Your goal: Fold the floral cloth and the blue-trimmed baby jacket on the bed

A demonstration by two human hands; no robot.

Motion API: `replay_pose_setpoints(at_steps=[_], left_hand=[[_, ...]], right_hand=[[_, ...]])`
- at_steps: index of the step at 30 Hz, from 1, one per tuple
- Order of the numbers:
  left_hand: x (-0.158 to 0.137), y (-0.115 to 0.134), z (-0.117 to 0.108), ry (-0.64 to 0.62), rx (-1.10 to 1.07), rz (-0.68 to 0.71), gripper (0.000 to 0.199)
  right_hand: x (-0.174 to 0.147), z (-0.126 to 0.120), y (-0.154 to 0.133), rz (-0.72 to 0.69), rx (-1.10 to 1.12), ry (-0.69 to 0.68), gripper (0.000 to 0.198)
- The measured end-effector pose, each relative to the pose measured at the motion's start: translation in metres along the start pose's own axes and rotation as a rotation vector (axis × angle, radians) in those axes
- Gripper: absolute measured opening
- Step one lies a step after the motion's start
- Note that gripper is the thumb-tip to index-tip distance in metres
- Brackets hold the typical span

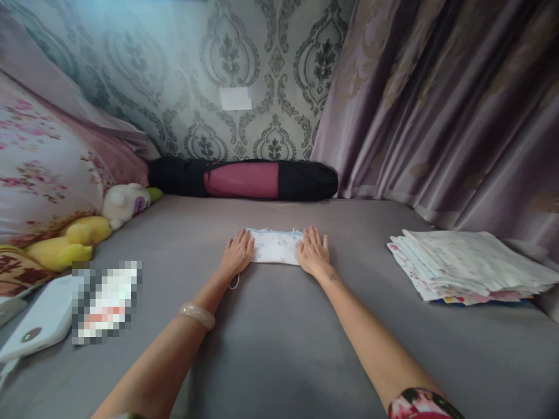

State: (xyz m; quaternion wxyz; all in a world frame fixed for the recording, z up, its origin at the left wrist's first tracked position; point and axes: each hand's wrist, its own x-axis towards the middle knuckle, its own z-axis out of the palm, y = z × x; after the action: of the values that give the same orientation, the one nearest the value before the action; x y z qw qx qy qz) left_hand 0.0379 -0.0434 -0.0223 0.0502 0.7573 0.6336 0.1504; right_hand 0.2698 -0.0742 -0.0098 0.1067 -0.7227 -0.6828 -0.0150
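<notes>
A small folded white cloth with a pale print and a light blue far edge lies flat on the grey sheet in front of me. My left hand rests palm down on its left end, fingers stretched away from me. On the right end lies my right hand, flat with the fingers slightly spread. A thin white loop of cord shows on the sheet just below my left hand. Both hands cover the cloth's ends, so those parts are hidden.
A stack of folded cloths sits at the right. Along the wall lies a long black and pink roll bag. At the left are a white power bank, a blurred-out item, plush toys and a floral pillow.
</notes>
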Motion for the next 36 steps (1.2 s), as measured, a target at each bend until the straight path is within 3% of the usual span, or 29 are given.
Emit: replay_pose_setpoints(at_steps=[4,7,15,29,36], left_hand=[[0.001,-0.013,0.004,0.202,-0.082,-0.047,0.053],[0.0,-0.026,0.006,0.268,-0.097,-0.068,0.051],[-0.004,-0.026,0.002,0.221,-0.065,-0.115,0.05],[-0.004,-0.027,-0.005,0.266,-0.335,-0.181,0.048],[-0.004,-0.025,-0.004,0.279,-0.353,-0.179,0.046]], right_hand=[[0.001,0.001,-0.023,-0.1,0.083,-0.065,0.055],[0.001,0.002,-0.032,-0.077,0.107,-0.099,0.054],[0.004,0.004,-0.054,-0.138,0.134,-0.074,0.053],[0.007,0.009,-0.083,-0.217,0.114,0.032,0.053],[0.009,0.017,-0.099,-0.226,0.091,0.046,0.054]])
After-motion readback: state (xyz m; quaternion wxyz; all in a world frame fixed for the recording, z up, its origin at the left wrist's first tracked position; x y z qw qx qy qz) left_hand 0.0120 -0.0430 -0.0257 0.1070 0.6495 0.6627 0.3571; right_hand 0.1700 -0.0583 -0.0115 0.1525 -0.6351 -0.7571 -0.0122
